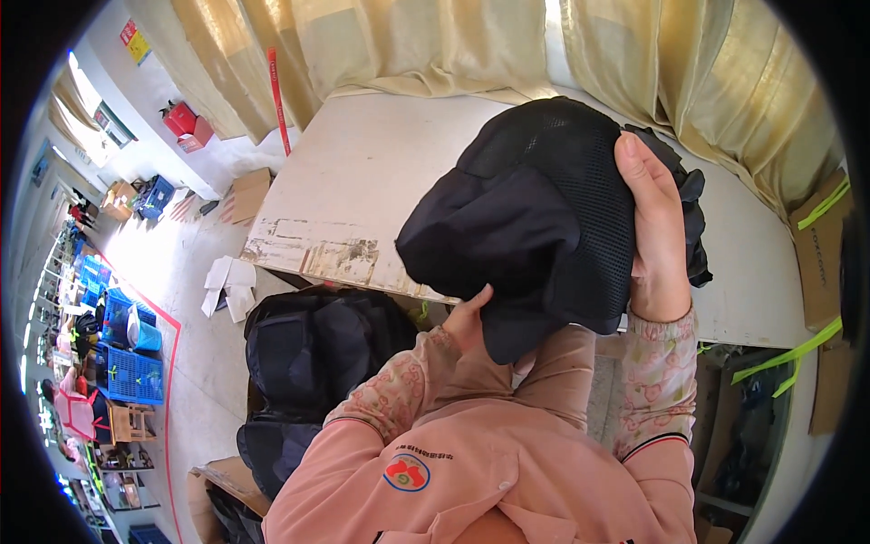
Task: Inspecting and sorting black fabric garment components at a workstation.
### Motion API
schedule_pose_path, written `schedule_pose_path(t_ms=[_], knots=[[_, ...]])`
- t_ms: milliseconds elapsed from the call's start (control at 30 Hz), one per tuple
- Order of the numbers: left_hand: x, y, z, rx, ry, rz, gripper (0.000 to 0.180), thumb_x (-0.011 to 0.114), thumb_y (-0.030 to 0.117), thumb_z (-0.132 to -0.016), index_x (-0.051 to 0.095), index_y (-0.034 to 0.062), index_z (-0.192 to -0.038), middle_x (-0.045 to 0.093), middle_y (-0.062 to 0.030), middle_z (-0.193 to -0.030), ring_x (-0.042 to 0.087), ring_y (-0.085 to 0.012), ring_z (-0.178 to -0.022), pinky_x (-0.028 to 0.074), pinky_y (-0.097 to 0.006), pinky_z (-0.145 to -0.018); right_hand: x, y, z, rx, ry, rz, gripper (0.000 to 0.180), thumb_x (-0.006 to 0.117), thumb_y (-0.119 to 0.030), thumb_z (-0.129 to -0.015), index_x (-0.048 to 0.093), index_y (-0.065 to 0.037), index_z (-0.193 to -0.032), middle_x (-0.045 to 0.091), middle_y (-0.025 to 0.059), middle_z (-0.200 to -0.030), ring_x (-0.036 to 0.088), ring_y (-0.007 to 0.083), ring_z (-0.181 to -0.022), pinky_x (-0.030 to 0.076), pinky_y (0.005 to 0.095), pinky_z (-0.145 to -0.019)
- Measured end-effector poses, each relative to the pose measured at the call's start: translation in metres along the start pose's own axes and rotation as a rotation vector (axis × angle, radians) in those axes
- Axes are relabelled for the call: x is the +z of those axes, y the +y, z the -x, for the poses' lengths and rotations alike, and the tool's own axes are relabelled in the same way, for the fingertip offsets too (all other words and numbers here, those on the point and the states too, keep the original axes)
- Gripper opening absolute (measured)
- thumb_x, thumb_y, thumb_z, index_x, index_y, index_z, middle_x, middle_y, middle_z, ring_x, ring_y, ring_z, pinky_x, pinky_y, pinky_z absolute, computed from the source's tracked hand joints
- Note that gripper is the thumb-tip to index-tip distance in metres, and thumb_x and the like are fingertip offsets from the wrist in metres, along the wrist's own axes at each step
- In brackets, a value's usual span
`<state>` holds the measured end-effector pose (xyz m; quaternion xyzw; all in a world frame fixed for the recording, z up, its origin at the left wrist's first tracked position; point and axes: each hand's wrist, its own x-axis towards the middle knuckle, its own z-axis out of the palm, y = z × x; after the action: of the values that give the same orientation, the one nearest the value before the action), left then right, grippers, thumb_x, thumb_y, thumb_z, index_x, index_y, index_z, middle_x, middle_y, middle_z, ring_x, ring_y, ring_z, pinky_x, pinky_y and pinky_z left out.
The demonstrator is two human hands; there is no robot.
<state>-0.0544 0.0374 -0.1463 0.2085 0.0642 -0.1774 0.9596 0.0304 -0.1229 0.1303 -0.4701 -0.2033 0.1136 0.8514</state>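
Note:
A bulky black fabric piece (pixel 507 218) with a mesh panel is held up over the near edge of the white table. Its exact kind cannot be made out. My right hand (pixel 654 208) grips its right side, fingers bent over the mesh edge. Lower down, my left hand (pixel 467 322) pinches the bottom edge, thumb up and the other fingers partly hidden by the cloth. More black gathered cloth (pixel 691 204) shows behind my right hand; whether it belongs to the same piece I cannot tell.
The worn white table (pixel 362 154) runs back to beige curtains (pixel 390 45). Left of my legs, black padded-looking pieces (pixel 317 349) are piled in a box. Cardboard (pixel 816 254) with yellow-green straps stands at the right. Blue crates (pixel 136 374) line the far left floor.

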Motion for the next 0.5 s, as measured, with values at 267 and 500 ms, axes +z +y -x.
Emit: schedule_pose_path(t_ms=[267,500], knots=[[0.084,0.05,0.022,0.189,-0.398,0.089,0.043,0.055,0.023,-0.092,0.049,0.0017,-0.128,0.058,-0.015,-0.125,0.057,-0.029,-0.112,0.041,-0.041,-0.102,-0.086,0.134,0.002,-0.117,-0.045,1.387,0.028,0.062,-0.03,-0.089,0.056,-0.003,-0.088,0.061,0.0242,-0.078,0.062,0.0405,-0.075,0.049,0.0449,-0.061],[0.016,0.162,0.101,0.533,0.056,-0.632,0.04,0.054,0.027,-0.093,0.053,0.0016,-0.124,0.064,-0.0098,-0.109,0.059,-0.0197,-0.1,0.046,-0.033,-0.087,-0.202,0.141,0.012,-0.144,0.084,1.274,0.025,0.059,-0.024,-0.088,0.058,0.0,-0.086,0.062,0.0219,-0.083,0.06,0.0409,-0.081,0.047,0.0432,-0.07]])
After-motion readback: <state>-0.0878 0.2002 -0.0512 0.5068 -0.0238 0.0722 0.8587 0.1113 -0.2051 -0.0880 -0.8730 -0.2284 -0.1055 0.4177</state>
